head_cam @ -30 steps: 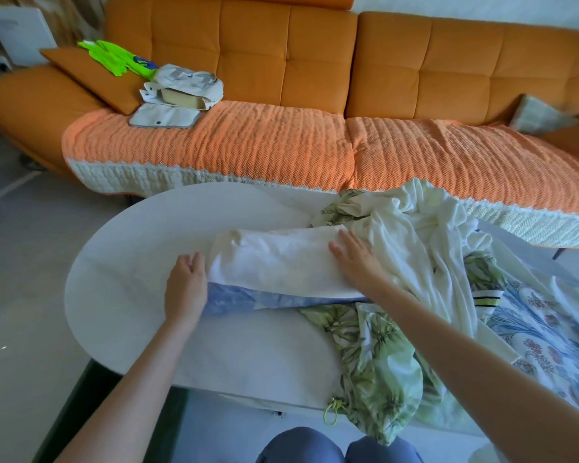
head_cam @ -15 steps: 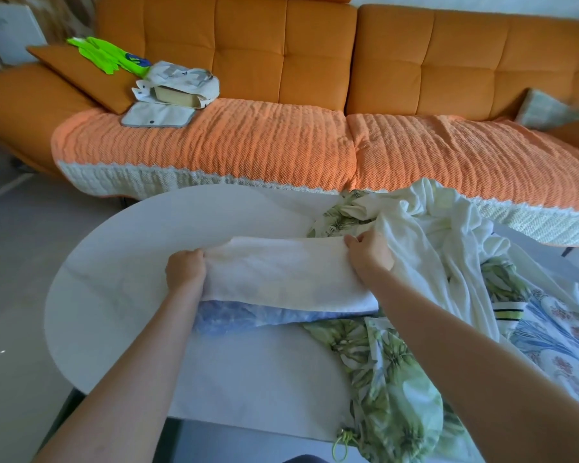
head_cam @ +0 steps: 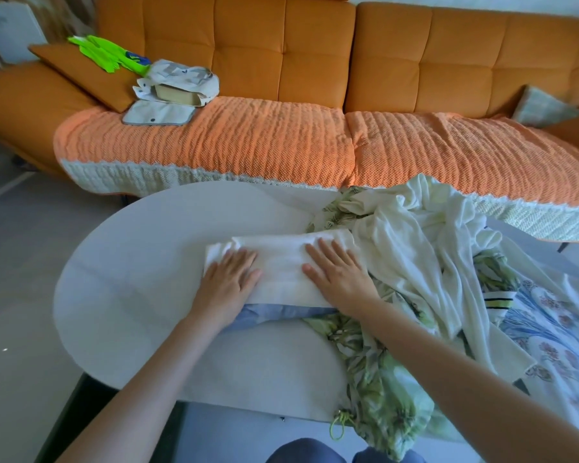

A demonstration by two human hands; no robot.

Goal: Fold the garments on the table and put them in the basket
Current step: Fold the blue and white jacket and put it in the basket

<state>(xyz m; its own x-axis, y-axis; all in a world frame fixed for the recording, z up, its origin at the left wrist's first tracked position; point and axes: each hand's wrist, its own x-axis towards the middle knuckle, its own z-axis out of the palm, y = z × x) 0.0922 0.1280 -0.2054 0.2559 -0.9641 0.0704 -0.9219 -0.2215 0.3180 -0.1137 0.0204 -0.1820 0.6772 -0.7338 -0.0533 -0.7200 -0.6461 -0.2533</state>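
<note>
Orange tufted sofa (head_cam: 281,45) ran across the top of the frame. Orange knitted throw (head_cam: 248,142) with a cream border covered its seat, hanging over the front edge. Orange cushion (head_cam: 81,78) lay at upper left, with neon green gloves (head_cam: 104,55) on top of it. Pale fabric pouch (head_cam: 181,76) sat just right of the cushion, and a flat grey-edged pad (head_cam: 157,113) lay in front of it on the throw. Pale checked cushion (head_cam: 542,106) was at far right. Grey floor (head_cam: 14,262) at left.

I see a smooth, matt counter (head_cam: 131,279), a soft, finely textured cloth garment (head_cam: 281,262), a coarse, ribbed knitted throw (head_cam: 248,142), and a smooth leather-look sofa (head_cam: 281,45).
</note>
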